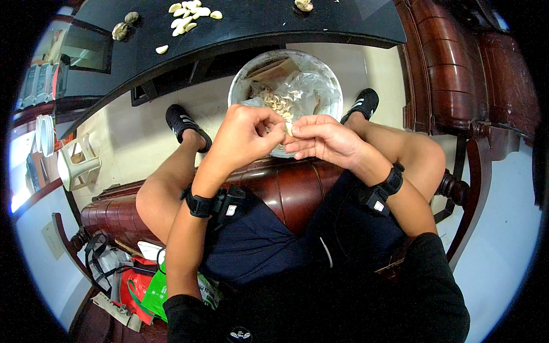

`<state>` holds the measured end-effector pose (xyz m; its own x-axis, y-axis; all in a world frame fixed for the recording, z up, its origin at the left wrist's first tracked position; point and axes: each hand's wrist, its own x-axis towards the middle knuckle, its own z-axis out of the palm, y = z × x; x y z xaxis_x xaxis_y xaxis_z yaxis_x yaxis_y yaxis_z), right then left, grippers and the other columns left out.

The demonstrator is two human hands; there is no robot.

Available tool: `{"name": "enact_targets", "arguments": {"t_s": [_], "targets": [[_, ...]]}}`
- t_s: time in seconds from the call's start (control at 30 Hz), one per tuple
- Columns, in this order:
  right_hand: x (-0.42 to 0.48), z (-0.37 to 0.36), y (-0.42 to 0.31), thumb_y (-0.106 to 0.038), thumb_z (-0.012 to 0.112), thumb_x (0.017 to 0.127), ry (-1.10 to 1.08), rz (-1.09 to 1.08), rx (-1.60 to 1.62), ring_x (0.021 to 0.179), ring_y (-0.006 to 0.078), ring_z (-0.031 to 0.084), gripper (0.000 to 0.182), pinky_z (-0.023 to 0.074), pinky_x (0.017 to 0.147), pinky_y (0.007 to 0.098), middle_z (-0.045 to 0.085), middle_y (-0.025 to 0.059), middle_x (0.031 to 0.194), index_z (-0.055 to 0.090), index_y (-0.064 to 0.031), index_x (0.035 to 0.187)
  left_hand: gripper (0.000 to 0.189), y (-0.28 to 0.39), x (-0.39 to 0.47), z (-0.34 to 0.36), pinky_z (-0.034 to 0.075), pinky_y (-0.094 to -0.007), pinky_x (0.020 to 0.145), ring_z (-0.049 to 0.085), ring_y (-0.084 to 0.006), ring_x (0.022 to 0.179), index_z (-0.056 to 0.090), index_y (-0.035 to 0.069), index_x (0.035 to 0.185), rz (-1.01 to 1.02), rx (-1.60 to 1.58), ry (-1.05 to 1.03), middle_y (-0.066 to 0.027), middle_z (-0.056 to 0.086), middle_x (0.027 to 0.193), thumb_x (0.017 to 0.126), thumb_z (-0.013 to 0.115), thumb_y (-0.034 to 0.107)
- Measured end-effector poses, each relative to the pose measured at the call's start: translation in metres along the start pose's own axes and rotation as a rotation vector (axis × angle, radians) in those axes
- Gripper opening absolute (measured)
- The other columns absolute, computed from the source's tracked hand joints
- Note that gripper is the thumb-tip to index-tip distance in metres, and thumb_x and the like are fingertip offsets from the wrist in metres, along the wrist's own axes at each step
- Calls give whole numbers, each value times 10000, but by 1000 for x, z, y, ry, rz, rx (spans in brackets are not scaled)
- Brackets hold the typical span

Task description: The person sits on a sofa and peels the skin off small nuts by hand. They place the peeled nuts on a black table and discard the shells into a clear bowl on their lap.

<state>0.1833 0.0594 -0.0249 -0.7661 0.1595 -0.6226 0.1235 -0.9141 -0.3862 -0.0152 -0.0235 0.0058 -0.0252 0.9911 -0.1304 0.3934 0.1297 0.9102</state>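
A pale garlic clove (289, 129) is pinched in the fingertips of my right hand (328, 139). The fingers of my left hand (251, 130) meet it from the other side; thumb and forefinger are closed at the clove's edge, and whether they grip a bit of skin is too small to tell. Both hands are over the near rim of a round white bin (337, 92). Inside the bin lie garlic skins (274, 100), a clear plastic bag (311, 83) and a piece of brown cardboard (274, 70).
Peeled garlic cloves (184, 21) lie heaped on the black table (257, 25), with one clove (161, 49) apart. Unpeeled garlic (120, 31) sits at the left, a partial bulb (304, 4) at the right. A plastic stool (79, 160) stands left; bags (137, 283) lie on the wooden bench (296, 188).
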Motion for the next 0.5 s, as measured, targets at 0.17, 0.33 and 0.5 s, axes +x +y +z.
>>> {"name": "enact_targets", "arguments": {"t_s": [0.17,0.33,0.5], "targets": [[0,0,0,-118,606,933,23,-3,-10,913,221,708,176,599,743,318,696,156,1003,605,10,1054,136,0,0,3,485,-259,519,588,-112,510,682,-38,755,57,-3,52,-98,620,585,744,683,98],[0,2,0,-126,605,935,14,-15,-30,896,215,709,178,598,740,318,693,164,1015,603,7,1054,113,0,0,1,479,-253,514,584,-100,519,675,-33,745,82,25,66,-89,617,588,737,679,80],[-1,3,-2,-138,595,941,-42,-9,-44,868,201,707,200,594,736,309,690,168,1033,606,11,1073,123,0,0,0,467,-250,508,570,-90,520,680,-37,753,42,6,74,-84,620,595,744,674,85]]}}
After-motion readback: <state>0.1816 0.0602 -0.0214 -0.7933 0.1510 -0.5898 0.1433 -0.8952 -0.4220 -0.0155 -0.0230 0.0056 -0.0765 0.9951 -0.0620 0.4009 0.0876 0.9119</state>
